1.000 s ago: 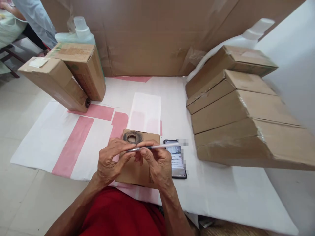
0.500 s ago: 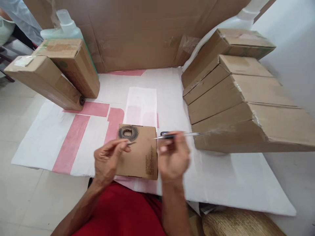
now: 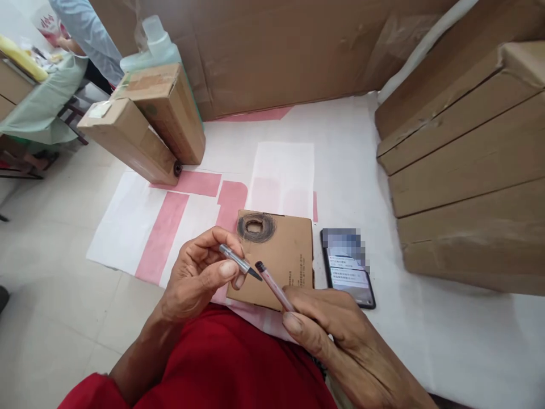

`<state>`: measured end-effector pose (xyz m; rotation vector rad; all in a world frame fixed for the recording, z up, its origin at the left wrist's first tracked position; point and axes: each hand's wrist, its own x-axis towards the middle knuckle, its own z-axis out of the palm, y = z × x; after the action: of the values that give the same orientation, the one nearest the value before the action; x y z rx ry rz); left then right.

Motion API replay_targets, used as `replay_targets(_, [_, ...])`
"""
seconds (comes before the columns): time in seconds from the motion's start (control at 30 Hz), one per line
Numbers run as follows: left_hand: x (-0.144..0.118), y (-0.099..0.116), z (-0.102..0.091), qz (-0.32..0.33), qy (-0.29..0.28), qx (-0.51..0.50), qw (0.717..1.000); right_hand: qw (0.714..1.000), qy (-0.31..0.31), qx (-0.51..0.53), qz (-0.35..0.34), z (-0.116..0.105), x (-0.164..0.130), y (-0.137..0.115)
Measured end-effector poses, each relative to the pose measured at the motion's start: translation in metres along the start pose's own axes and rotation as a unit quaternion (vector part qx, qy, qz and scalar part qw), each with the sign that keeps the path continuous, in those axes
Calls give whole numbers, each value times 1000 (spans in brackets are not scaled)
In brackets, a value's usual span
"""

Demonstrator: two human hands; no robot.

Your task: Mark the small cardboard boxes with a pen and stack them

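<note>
My left hand pinches a short grey metal pen piece between thumb and fingers, its dark cone-shaped tip pointing down to the right. In my right hand is a slim, pinkish pen tube with a black end, slanting up to the left. The tube's black end is close to the dark tip; whether they touch I cannot tell. Under both hands lies a flat brown cardboard box with printed text and a hole ringed in dark scribble. My right palm hides the tube's other end.
Right of the box lies a lit phone. A row of tall cartons stands at the right, and two upright cartons with a pale jug at the left. A cardboard panel closes the back. Another person's sleeve shows far left.
The view has swung right. Both hands have come closer together over the box's lower part. The right hand has moved off the phone, now uncovered; the pointed, silvery item it held no longer shows there.
</note>
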<state>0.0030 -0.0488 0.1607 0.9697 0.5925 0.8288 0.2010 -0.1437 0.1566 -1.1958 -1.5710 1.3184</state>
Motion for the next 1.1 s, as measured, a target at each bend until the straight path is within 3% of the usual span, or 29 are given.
replay_targets(0.3, [1, -7, 1, 5, 18, 10, 1000, 1000, 21, 8, -14, 3, -2, -1])
replay_targets(0.6, [3, -9, 1, -8, 27, 99, 995, 1000, 12, -1, -24, -3, -3, 4])
replay_targets(0.8, [5, -10, -2, -30, -37, 160, 986, 1000, -1, 2, -11, -5, -5, 13])
replay_targets(1.1, [10, -14, 5, -14, -40, 93, 995, 999, 16, 39, -12, -4, -19, 15])
